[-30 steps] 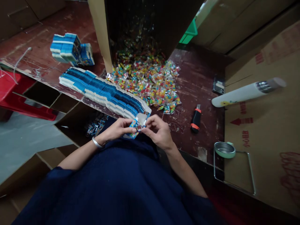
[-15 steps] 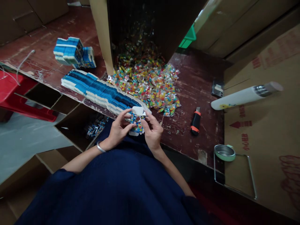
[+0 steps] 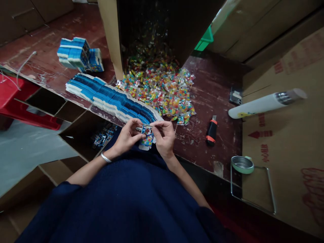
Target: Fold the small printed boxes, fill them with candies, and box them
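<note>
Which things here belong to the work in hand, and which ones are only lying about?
Likely in the work:
- small printed box, between left hand and right hand
- row of blue cartons
- bagged sweets

Apparently just lying about:
- cutter
- white bottle
- red stool

Fingers [image 3: 137, 137] partly hide the small box [image 3: 146, 138]; its print is illegible.

Two hands [image 3: 129, 135] [image 3: 165, 137]; one knife [image 3: 211, 131]; one bottle [image 3: 260, 106]

Dim room, dark corners, wide-lens stretching, glints on candy packets [image 3: 162, 91].
</note>
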The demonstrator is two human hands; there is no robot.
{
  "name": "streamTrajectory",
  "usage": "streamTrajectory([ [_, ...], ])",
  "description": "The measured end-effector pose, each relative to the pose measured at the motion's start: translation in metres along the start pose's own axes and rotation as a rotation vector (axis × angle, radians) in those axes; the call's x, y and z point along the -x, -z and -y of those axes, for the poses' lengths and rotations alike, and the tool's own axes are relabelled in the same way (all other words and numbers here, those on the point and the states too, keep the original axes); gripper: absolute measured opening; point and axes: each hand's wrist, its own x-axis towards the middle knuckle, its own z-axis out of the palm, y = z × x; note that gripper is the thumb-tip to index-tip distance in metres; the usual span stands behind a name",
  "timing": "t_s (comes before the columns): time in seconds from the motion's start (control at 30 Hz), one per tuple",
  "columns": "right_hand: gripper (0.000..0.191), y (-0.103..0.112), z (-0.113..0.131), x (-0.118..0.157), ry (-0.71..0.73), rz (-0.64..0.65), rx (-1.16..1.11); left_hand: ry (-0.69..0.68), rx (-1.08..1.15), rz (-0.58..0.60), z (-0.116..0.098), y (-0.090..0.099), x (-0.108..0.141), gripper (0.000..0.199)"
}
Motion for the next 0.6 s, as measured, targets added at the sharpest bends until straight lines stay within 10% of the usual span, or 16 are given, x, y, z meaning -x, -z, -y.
streamTrajectory([
  [0.6, 0.026, 0.017, 0.016, -0.036, -0.384, 0.296, -0.022, -0.018, -0.123, 0.177, -0.007, 0.010, 0.007, 0.052],
])
